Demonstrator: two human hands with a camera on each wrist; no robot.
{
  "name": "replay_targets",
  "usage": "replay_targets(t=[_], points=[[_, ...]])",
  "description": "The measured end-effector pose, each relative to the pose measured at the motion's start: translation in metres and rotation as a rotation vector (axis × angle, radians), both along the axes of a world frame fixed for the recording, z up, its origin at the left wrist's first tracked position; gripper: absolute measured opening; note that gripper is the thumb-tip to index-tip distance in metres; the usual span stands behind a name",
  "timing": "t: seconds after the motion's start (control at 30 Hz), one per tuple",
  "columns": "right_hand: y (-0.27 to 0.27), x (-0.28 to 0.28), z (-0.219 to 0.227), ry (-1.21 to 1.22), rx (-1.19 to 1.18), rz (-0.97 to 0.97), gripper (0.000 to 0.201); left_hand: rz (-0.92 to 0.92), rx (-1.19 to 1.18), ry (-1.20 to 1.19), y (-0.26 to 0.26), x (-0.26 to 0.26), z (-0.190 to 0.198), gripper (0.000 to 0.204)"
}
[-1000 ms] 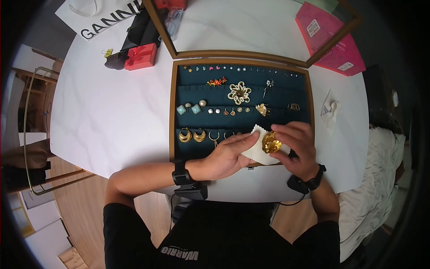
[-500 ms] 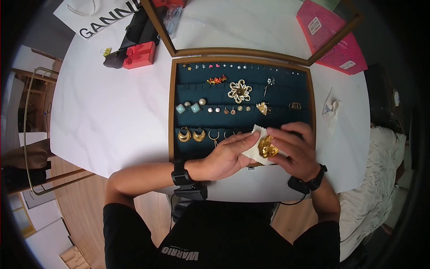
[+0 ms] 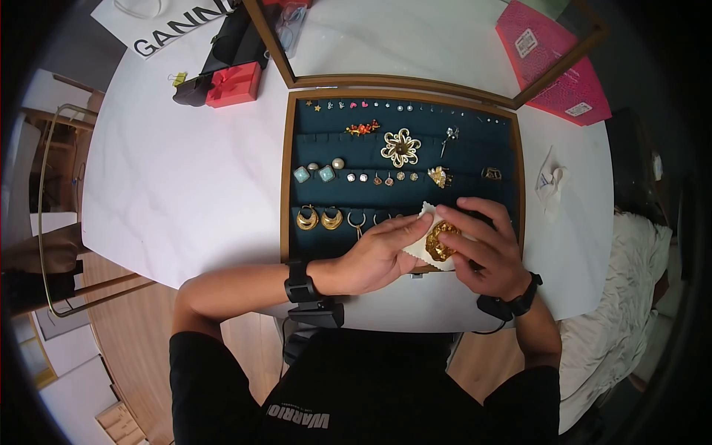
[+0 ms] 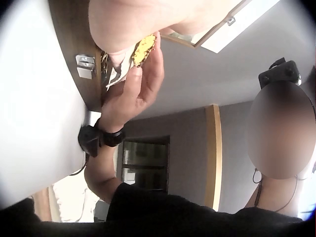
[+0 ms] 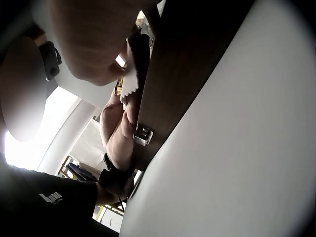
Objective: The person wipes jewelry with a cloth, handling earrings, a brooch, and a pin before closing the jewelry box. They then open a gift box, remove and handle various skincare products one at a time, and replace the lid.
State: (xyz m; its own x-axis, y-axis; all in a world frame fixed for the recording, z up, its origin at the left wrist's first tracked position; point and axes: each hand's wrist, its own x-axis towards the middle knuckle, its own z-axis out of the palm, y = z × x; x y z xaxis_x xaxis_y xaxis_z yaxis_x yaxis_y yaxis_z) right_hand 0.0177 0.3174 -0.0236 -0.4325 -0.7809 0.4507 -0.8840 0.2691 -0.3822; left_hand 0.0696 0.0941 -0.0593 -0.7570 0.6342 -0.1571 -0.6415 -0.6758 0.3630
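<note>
In the head view my left hand [image 3: 378, 256] grips a small white polishing cloth [image 3: 417, 251] with a zigzag edge, thumb on top. A round, textured gold jewelry piece [image 3: 440, 243] lies against the cloth. Fingers of my right hand [image 3: 491, 256] curve over that piece from the right; the left wrist view shows its thumb and fingers pinching the gold piece [image 4: 144, 49] at the edge. Both hands are over the front edge of a wooden jewelry box [image 3: 286, 178] lined in dark teal, hiding part of its front row. Gold hoop earrings [image 3: 331, 218] hang left of the hands.
The box's glass lid [image 3: 400, 83] stands open at the back. Inside sit rows of earrings and a flower brooch [image 3: 401, 147]. A red gift box [image 3: 233, 84] and dark case lie back left, a pink bag [image 3: 549, 63] back right, a crumpled white item [image 3: 550, 189] at right.
My right fingers have shifted over the gold piece, which has turned and moved slightly left and down against the cloth. My left hand has stayed nearly still.
</note>
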Motion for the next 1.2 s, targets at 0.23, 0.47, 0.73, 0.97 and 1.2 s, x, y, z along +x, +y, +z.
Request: replay_targets(t=[0.23, 0.47, 0.73, 0.97, 1.2], points=[[0.004, 0.001, -0.004, -0.030, -0.038, -0.044, 0.052, 0.011, -0.007, -0.004, 0.002, 0.000, -0.003, 0.045], [-0.002, 0.002, -0.001, -0.050, -0.070, -0.099, 0.055, 0.019, -0.019, -0.028, 0.002, 0.001, -0.004, 0.045], [0.001, -0.003, -0.005, -0.047, -0.066, -0.068, 0.048, 0.017, -0.011, -0.022, 0.001, 0.001, -0.001, 0.043], [-0.002, -0.002, -0.003, -0.068, -0.079, -0.090, 0.049, 0.034, -0.037, -0.074, 0.003, 0.003, -0.010, 0.044], [-0.005, -0.002, -0.001, -0.085, -0.102, -0.076, 0.048, 0.021, -0.002, -0.032, 0.001, 0.001, -0.001, 0.040]])
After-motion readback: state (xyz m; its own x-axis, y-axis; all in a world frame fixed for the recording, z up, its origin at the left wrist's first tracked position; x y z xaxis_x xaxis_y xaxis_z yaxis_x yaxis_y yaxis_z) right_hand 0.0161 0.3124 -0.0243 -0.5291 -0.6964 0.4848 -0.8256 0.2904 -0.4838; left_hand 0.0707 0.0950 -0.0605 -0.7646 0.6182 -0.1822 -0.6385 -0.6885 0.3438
